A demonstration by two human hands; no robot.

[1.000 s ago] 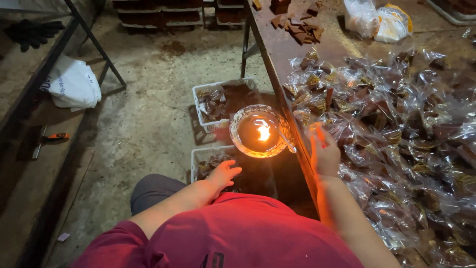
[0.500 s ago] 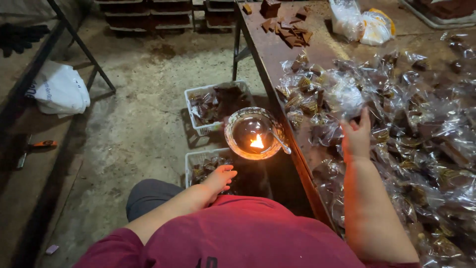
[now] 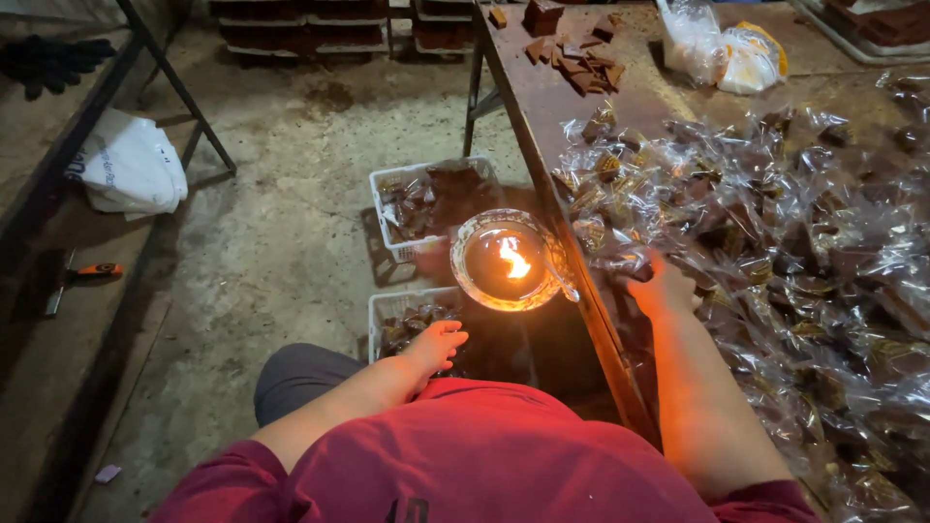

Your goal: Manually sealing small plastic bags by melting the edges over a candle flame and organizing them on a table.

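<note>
My right hand (image 3: 662,291) reaches into wrapped sweets (image 3: 775,242) at frame right, fingers hidden; left hand (image 3: 436,345) spread, idle.

Dim scene we see lit orange by the flame (image 3: 512,258), glare on plastic wrappers (image 3: 775,242), dark shadowed left edge, slight softness.

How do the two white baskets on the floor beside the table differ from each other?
The far basket stands beyond the glass bowl with the flame, in full view and unshaded; the near basket lies below the bowl, partly hidden and in shadow. The left hand rests at the near basket; no hand is by the far one. The right hand is on the table instead. Both baskets are white, slotted and hold clear-wrapped brown pieces.
</note>
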